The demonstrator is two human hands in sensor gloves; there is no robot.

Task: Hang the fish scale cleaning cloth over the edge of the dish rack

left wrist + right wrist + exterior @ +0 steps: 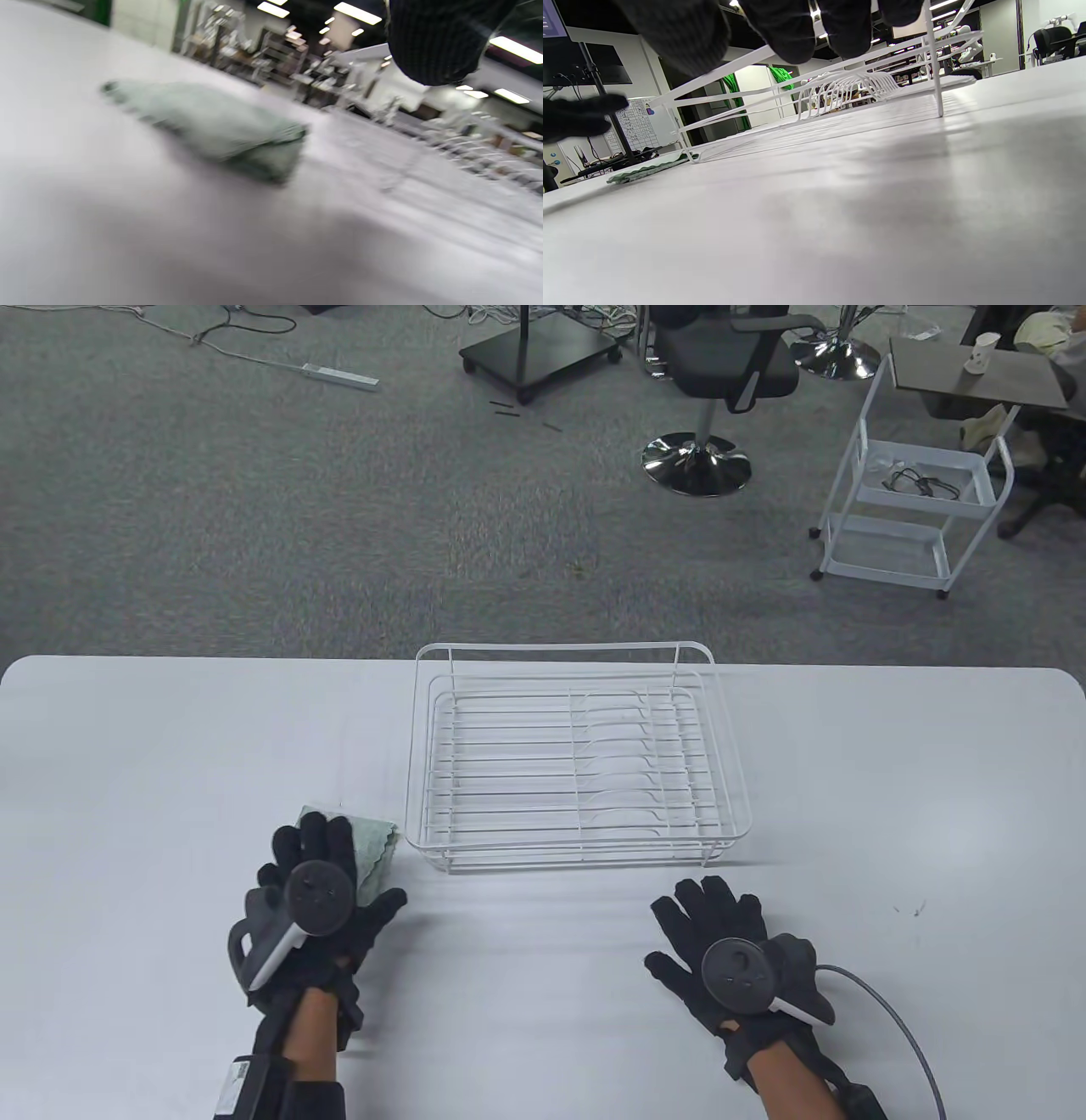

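The pale green cleaning cloth [372,848] lies folded on the white table, just left of the white wire dish rack's [585,847] near left corner. My left hand [352,861] is over the cloth's near side with fingers spread, hiding part of it. The blurred left wrist view shows the cloth [212,127] lying flat on the table, with one fingertip [437,42] above it and not gripping. My right hand [687,925] is open and empty, fingers spread low over the table in front of the rack. The right wrist view shows the rack [814,89] and the cloth [649,169] beyond it.
The rack stands at the table's middle, reaching its far edge. The table [891,780] extends wide on both sides. A cable [899,1018] trails from my right hand's tracker. Chairs and a white cart [916,509] stand on the floor beyond.
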